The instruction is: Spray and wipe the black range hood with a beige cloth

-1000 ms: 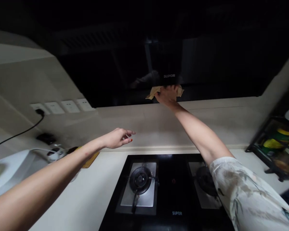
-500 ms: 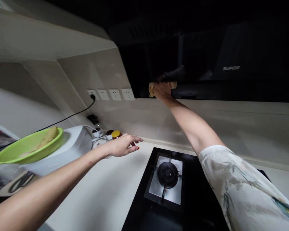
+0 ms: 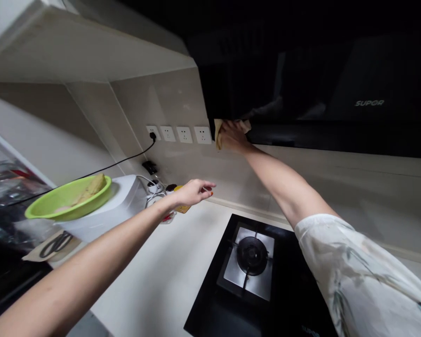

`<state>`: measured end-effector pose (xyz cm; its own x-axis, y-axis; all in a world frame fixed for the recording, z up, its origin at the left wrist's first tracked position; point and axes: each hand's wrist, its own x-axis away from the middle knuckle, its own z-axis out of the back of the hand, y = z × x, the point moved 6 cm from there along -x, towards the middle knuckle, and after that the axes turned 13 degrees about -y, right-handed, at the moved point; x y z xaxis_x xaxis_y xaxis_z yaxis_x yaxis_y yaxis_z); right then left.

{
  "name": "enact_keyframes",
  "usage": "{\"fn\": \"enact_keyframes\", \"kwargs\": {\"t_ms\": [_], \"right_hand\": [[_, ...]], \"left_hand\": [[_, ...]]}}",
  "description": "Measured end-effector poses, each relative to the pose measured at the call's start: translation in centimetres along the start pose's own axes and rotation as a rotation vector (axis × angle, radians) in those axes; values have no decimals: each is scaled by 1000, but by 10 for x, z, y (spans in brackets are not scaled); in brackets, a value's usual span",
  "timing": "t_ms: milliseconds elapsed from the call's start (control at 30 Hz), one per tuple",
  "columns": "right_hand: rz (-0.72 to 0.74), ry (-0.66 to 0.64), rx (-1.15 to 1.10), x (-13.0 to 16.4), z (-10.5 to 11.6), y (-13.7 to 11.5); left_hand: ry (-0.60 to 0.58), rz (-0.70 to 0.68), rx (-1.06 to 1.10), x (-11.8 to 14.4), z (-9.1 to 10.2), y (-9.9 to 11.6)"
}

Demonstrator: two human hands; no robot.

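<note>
My right hand (image 3: pixel 233 135) presses a tan cloth (image 3: pixel 218 135) against the lower left corner of the black range hood (image 3: pixel 301 107). Cloth edges stick out on both sides of the fingers. My left hand (image 3: pixel 195 192) hangs in the air over the white counter (image 3: pixel 154 262), its fingers loosely stretched and holding nothing. Behind that hand, several jars are partly hidden, one with a yellow lid (image 3: pixel 178 188). Below my right arm lies a black gas stove (image 3: pixel 210 299) with a round burner (image 3: pixel 252 255) on a steel plate.
At left, a green bowl (image 3: pixel 52 203) with a yellowish item sits on a white appliance (image 3: pixel 129 192). A black cord (image 3: pixel 115 164) runs to the wall sockets (image 3: pixel 184 135). An overhead cabinet (image 3: pixel 91 47) juts out at upper left.
My right hand has slid the cloth left along the hood's lower edge to its corner. My left hand is slightly higher in view. The camera view has turned a little left.
</note>
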<state>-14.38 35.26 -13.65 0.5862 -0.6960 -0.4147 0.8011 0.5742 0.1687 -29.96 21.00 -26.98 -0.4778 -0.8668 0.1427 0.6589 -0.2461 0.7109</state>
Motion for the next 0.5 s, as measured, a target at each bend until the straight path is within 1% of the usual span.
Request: {"fn": "enact_keyframes", "kwargs": {"t_ms": [67,133,167,200,267,300,367,433,500], "right_hand": [[56,-43,7,13,-7,-15],[68,-136,-59,28,-20,-30],[53,-174,-113,36,-28,-36],[41,-197,-172,45,-35,-43],[46,-186,-288,63,-47,-57],[63,-168,-337,71,-51,-63],[124,-146,-396,87,-55,-70],[182,-146,-399,103,-51,-69],[240,-136,-347,122,-37,-60]], "left_hand": [[153,30,320,-17,10,4],[292,37,649,-30,16,13],[330,38,792,-36,15,19],[343,33,916,-42,13,26],[325,-8,1103,-54,5,42],[320,-41,1155,-59,2,49],[377,-106,1120,-68,2,58],[481,-121,970,-73,8,63],[560,-110,800,-80,20,68]]}}
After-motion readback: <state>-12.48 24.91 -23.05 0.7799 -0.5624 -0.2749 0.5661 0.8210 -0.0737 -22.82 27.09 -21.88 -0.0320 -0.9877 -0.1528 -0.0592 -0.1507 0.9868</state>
